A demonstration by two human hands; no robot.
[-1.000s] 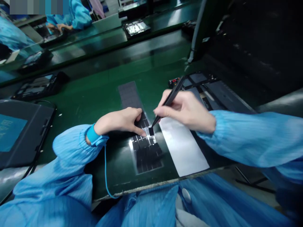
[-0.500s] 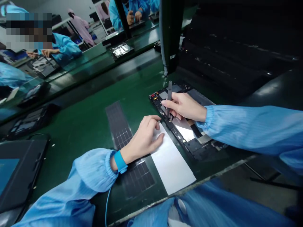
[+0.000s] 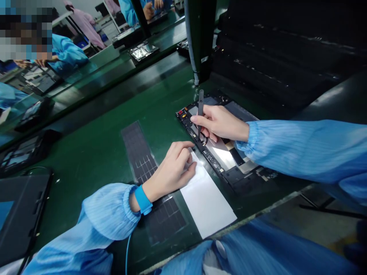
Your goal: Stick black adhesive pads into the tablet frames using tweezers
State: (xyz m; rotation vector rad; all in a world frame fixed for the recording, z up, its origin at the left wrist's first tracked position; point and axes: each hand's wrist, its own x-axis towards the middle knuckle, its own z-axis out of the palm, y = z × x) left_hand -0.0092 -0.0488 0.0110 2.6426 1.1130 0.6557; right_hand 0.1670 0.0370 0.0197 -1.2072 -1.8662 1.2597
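Note:
My right hand [image 3: 222,121] grips dark tweezers [image 3: 201,109] held nearly upright. Their tips point down at the near-left edge of an opened tablet-like device [image 3: 226,156], beside a small dark loop of cable. Circuit boards and silvery panels show inside the device. My left hand [image 3: 177,166], with a blue wrist strap [image 3: 142,200], rests over a white sheet of paper [image 3: 210,204]. Its fingers are loosely bent, the thumb apart, and nothing shows between them. The index fingertip lies close to the device's edge. Whether it touches is hard to tell.
Dark strips with a grid pattern [image 3: 140,152] lie on the green table [image 3: 94,152] under my left forearm. A black device [image 3: 20,210] sits at left. Dark stacked material [image 3: 281,57] and a post [image 3: 200,42] stand behind. Co-workers in blue [image 3: 67,53] work across the bench.
The whole view has shifted slightly, so the bench and devices appear a little further left. Both hands keep nearly the same places, and the tweezers stay at the device's edge.

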